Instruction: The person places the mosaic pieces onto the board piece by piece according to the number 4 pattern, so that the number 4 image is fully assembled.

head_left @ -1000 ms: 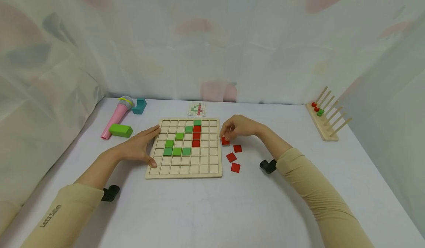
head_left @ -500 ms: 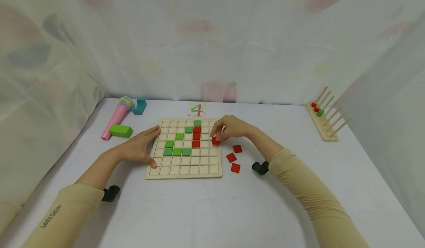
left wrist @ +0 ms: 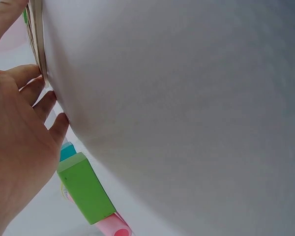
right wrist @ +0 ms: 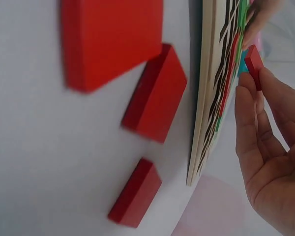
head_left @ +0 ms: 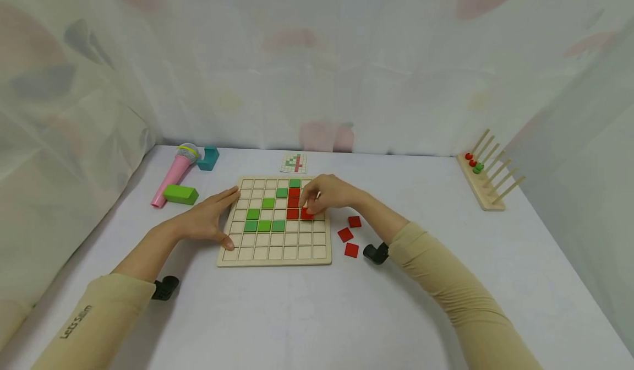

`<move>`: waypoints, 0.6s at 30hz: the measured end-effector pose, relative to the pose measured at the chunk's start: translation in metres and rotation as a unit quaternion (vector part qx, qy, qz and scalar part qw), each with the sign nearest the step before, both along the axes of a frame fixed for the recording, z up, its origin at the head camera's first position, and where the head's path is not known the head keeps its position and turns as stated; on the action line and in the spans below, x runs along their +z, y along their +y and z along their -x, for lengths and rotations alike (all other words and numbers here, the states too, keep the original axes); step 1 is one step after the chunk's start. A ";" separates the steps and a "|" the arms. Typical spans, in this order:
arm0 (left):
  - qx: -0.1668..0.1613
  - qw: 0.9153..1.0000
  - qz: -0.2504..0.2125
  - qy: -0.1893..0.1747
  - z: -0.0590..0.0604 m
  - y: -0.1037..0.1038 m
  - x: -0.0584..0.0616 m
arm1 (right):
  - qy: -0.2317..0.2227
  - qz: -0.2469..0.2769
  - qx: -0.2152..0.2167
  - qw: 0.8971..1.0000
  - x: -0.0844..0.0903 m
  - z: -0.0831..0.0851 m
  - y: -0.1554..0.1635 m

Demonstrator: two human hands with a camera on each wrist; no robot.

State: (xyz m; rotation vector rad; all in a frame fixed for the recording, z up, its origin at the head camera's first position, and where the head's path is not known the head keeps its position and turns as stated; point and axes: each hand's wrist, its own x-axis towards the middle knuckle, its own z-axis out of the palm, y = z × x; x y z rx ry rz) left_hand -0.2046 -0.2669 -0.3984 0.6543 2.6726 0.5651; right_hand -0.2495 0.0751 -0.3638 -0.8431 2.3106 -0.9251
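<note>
Right hand (head_left: 329, 192) hovers over the wooden grid board (head_left: 275, 254), its grip pinched on a red tile (head_left: 307, 213) held flat at the fingertips, just right of the red column (head_left: 293, 202) and low over the cells. Open cells lie directly beneath and toward the person from that grip. Left hand (head_left: 205, 219) lies flat, fingers straight, pressed against the board's left edge. Three spare red tiles (head_left: 350, 235) wait on the surface, right of the board.

pattern card (head_left: 294, 163) too small to read; right hand (head_left: 328, 194) covers part of the board (head_left: 275, 253); left wrist view shows only a board edge sliver (left wrist: 38, 34); microphone (left wrist: 115, 227) cut off at the bottom.
</note>
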 end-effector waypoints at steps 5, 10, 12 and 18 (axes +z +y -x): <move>0.000 1.000 0.001 0.002 0.000 -0.001 -0.001 | -0.012 -0.001 -0.007 1.000 -0.001 -0.003 -0.012; 0.000 1.000 0.002 0.002 0.001 -0.002 -0.002 | -0.024 0.000 -0.012 1.000 -0.002 -0.006 -0.022; 0.000 1.000 0.002 0.001 0.001 -0.001 -0.002 | -0.029 0.002 -0.015 0.999 -0.003 -0.007 -0.025; 0.003 1.000 0.005 -0.001 0.001 -0.001 -0.001 | -0.036 0.015 -0.012 0.999 -0.005 -0.011 -0.031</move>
